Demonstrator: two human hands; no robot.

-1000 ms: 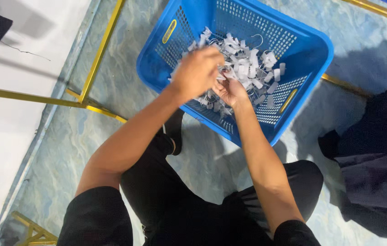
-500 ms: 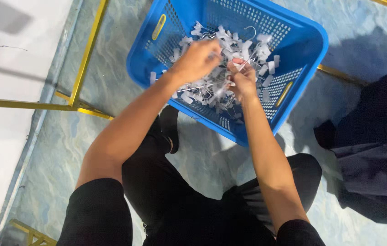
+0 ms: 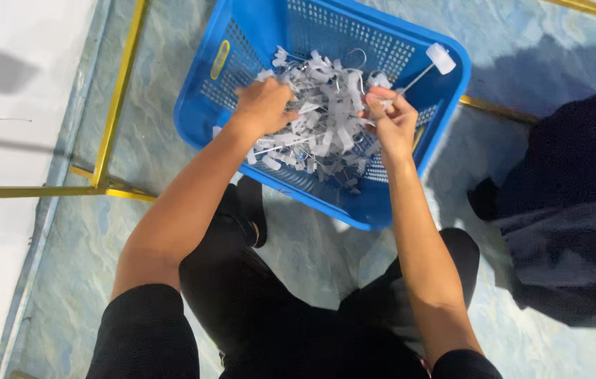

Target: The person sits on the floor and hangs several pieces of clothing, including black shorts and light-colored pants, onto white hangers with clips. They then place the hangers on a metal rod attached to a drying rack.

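Left hand (image 3: 264,105): closed on white plastic tags (image 3: 326,133), near-left in blue basket (image 3: 256,31).
Right hand (image 3: 392,119): pinching one tag's thin stem (image 3: 413,78), far-right.

Right hand (image 3: 390,116) lifted out of the pile (image 3: 326,126), pulling one white tag (image 3: 441,58) clear over the basket (image 3: 445,126) rim.

A blue plastic basket (image 3: 445,133) sits on the pale blue floor (image 3: 312,253), holding a heap of white tags (image 3: 326,126). The left hand (image 3: 264,105) rests on the heap. The right hand (image 3: 392,119) pinches a thin-stemmed white tag (image 3: 441,59) raised over the rim.
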